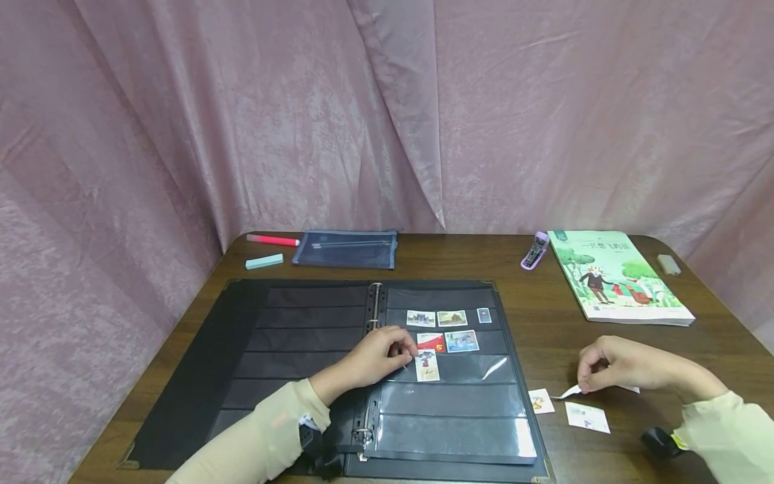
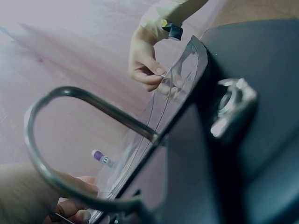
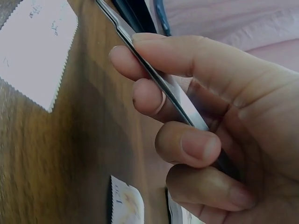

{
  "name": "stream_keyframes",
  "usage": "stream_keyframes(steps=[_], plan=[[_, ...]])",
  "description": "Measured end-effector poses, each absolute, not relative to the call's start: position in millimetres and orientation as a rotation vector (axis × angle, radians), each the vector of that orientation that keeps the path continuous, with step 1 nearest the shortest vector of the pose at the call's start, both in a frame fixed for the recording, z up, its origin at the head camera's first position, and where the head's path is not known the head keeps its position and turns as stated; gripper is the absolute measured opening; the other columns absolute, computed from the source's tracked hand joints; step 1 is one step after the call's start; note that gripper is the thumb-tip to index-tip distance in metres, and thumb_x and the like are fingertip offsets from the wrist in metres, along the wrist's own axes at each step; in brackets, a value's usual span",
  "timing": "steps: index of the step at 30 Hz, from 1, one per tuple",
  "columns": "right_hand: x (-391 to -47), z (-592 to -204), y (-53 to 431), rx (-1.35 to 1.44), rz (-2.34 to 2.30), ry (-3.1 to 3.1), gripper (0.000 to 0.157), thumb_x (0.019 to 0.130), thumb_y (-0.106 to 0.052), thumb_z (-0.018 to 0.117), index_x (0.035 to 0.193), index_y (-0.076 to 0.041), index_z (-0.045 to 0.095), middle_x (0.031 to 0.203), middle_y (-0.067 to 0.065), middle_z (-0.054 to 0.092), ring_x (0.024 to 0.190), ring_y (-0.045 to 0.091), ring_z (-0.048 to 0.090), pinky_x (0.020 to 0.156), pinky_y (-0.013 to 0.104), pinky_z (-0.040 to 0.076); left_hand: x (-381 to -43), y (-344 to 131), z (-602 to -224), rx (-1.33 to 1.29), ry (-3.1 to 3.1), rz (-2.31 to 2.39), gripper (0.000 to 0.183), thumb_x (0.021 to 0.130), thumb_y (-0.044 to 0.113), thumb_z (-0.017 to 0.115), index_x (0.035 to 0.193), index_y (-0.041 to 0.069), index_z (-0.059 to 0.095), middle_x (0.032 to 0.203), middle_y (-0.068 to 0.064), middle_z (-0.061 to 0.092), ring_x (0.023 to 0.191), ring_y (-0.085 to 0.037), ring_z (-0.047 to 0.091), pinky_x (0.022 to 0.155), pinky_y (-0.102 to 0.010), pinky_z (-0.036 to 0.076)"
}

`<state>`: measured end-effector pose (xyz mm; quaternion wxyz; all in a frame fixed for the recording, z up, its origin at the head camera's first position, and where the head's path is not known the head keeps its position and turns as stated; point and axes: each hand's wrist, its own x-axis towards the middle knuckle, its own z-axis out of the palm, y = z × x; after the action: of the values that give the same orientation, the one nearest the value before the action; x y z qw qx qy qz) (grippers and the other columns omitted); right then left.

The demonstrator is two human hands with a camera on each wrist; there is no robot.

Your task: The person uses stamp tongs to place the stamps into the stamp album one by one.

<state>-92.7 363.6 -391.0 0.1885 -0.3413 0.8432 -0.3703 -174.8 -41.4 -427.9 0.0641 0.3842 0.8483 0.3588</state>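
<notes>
My right hand holds metal tweezers between thumb and curled fingers. Their tips point toward a small stamp beside the album; a paler stamp lies closer to me. An open black stamp album has several stamps in its right page's upper rows. Over that page, my left hand has curled fingers beside an upright stamp in the third row. A thin, straight, light-edged thing shows at its fingertips, its kind unclear. The metal ring looms large in the left wrist view.
Behind the album lie a blue zip pouch, a red marker and a light blue block. To the right are a purple-edged gadget, a green illustrated book and a whitish eraser-like block.
</notes>
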Motion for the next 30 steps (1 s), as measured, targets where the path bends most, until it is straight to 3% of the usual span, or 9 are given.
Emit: stream_keyframes(steps=[13,20,30], plan=[[-88,-380,383,-1.015,-1.075,2.367,0.018,0.082,0.003,0.056,0.083,-0.013,0.066,0.072,0.003,0.059,0.068,-0.006,0.048,0.053,0.019,0.04,-175,-41,-428,1.173,2.566,1.081,0.006,0.082,0.01,0.063,0.082,0.016,0.062,0.078,0.006,0.056,0.07,-0.005,0.047,0.064,-0.018,0.039],[-88,-373,393,-1.068,-1.146,2.281,0.022,0.082,0.009,0.051,0.087,-0.008,0.064,0.073,0.006,0.057,0.064,0.007,0.053,0.053,0.021,0.043,-175,-41,-427,1.161,2.572,1.069,0.005,0.082,0.011,0.063,0.082,0.016,0.062,0.077,0.006,0.055,0.07,-0.005,0.047,0.064,-0.018,0.039],[-91,-356,396,-1.038,-1.039,2.437,0.02,0.082,0.005,0.055,0.087,-0.012,0.065,0.076,0.0,0.06,0.071,-0.003,0.051,0.057,0.02,0.041,-176,-41,-429,1.164,2.568,1.079,0.006,0.082,0.01,0.063,0.082,0.016,0.062,0.077,0.006,0.056,0.071,-0.006,0.047,0.064,-0.018,0.04]])
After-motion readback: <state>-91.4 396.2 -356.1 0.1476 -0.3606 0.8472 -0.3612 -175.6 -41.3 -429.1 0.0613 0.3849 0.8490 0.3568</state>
